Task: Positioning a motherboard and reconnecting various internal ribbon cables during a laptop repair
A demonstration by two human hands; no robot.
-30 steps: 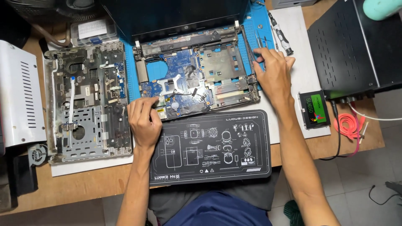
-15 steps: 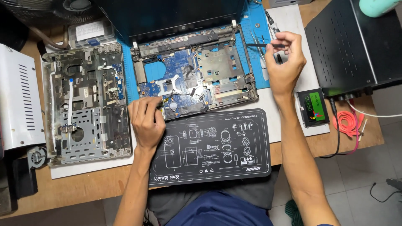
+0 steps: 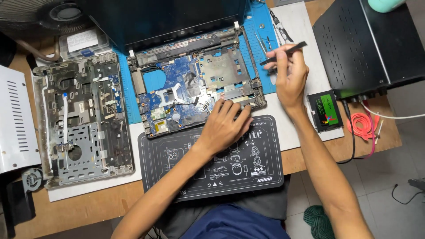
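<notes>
An opened laptop base with a blue circuit board lies on a blue mat. My left hand rests flat at the base's front right edge, fingers spread on its rim and on the black printed mat. My right hand is raised over the blue mat's right side, pinching a thin dark flat tool that points up and right. Metal tweezers lie on the blue mat just left of that hand.
A removed grey laptop cover lies to the left on white paper. A black metal box stands at the right, with a small black drive and pink cables by it. A screwdriver lies at the back, a fan at top left.
My left hand slid right along the laptop's front edge. My right hand picked up the dark tool from the blue mat and lifted it, moving slightly right.
</notes>
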